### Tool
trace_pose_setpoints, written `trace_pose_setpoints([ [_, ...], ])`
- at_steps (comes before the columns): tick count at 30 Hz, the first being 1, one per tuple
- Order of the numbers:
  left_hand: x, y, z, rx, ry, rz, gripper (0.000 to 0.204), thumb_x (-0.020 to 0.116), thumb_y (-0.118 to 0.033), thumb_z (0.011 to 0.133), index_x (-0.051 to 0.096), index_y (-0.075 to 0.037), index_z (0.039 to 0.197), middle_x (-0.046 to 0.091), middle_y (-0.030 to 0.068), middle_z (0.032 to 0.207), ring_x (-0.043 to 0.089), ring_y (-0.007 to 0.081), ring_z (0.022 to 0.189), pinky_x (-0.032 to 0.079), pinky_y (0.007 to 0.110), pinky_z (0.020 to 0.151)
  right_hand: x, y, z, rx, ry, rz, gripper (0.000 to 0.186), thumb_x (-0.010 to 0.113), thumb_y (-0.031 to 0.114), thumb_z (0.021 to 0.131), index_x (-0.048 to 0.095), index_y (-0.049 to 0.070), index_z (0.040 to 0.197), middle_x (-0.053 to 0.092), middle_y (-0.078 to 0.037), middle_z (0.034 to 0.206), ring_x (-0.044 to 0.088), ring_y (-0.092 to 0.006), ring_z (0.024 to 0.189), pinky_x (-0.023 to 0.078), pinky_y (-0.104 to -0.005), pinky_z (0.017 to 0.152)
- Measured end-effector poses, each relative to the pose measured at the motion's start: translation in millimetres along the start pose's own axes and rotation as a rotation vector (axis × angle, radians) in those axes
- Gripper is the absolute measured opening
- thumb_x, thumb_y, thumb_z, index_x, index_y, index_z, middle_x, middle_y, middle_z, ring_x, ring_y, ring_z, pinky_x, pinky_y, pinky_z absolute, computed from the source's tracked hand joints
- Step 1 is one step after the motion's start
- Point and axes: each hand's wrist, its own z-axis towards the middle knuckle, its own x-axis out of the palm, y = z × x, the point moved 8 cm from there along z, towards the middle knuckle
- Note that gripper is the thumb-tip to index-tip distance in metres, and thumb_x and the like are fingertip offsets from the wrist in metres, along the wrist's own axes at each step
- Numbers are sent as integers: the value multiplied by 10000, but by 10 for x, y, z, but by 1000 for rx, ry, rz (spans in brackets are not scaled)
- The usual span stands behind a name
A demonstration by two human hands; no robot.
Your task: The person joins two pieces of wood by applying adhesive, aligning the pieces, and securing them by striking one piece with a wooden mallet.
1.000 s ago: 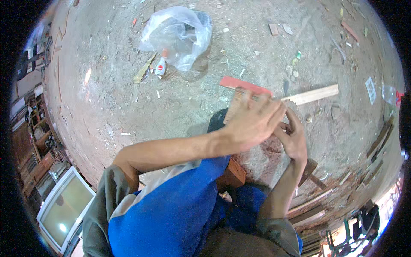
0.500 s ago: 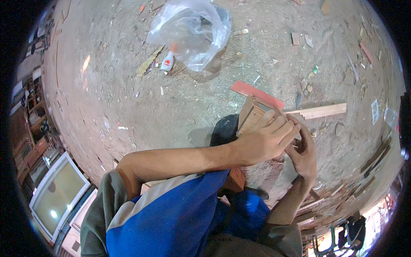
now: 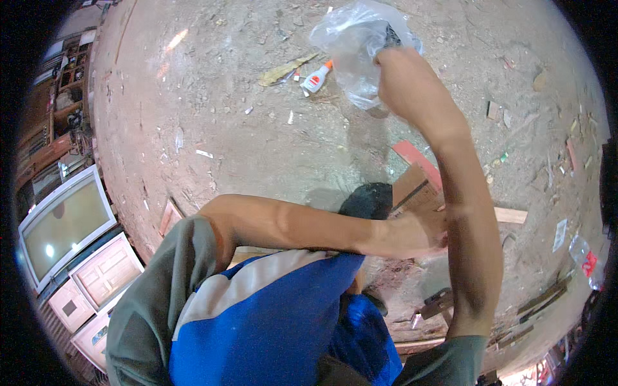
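My right hand (image 3: 409, 83) reaches out to the far side, its fingers closed at the edge of a clear plastic bag (image 3: 354, 61). Something dark shows inside the bag, close to my knuckles; the fingertips are hidden. My left hand (image 3: 415, 231) lies against a brown wooden piece (image 3: 410, 185), its fingers mostly covered by my right forearm. A red-painted strip of wood (image 3: 418, 161) touches the far side of that piece. To the left of the bag, a white squeeze bottle with an orange cap (image 3: 315, 79) lies on the ground.
My dark shoe (image 3: 367, 199) is beside the wooden piece. A pale wood strip (image 3: 510, 215) lies right of my right forearm, and a clear plastic bottle (image 3: 586, 260) farther right. Framed panels (image 3: 67, 225) stand at left. Scraps litter the dirt floor.
My right hand has left the wooden piece and moved far forward to the plastic bag, which is now bunched narrower. My left hand stays at the wooden piece. The whole view has shifted.
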Motion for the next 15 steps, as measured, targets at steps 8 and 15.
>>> trace_pose_setpoints([
  [8,-260,-283,-72,308,-500,107,399,576,-211,912,609,22,1233,606,243,1294,527,441,1262,366,582,1092,376,-755,489,68,-84,-217,213,547,15,875,728,-43,972,705,-280,1004,692,-448,975,558,-502,869],
  [15,-175,-203,-189,322,-487,269,441,577,-213,909,583,23,1282,571,264,1346,523,460,1270,374,583,1100,584,-701,587,10,-149,-272,225,547,44,892,737,-25,991,716,-258,1029,706,-422,972,575,-490,849],
])
